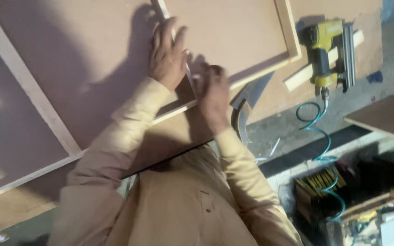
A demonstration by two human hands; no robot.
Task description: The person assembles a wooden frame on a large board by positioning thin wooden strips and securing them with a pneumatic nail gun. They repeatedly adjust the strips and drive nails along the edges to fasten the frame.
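A: Which hand's on the strip?

B: Left hand [167, 52] — fingers spread flat, pressing down on the thin pale wooden moulding strip [160, 8] where it lies on the large brown fibreboard panel [92, 54]. Nothing gripped, just a palm-down press.

A: Right?

B: Right hand [213, 93] just beside it, fingers curled around something small and pale at the strip's near end — can't tell what, too blurred.

A: Strip's axis?

B: Runs away from the person, from the panel's near framed edge up out of the top of the view. The left hand lies along it, farther up; the right sits at the near end.

A: Anything else?

B: Yellow pneumatic nail gun [327, 50] resting on the panel well to the right, apart from both hands — its teal coiled air hose [324, 146] trails down toward the floor.
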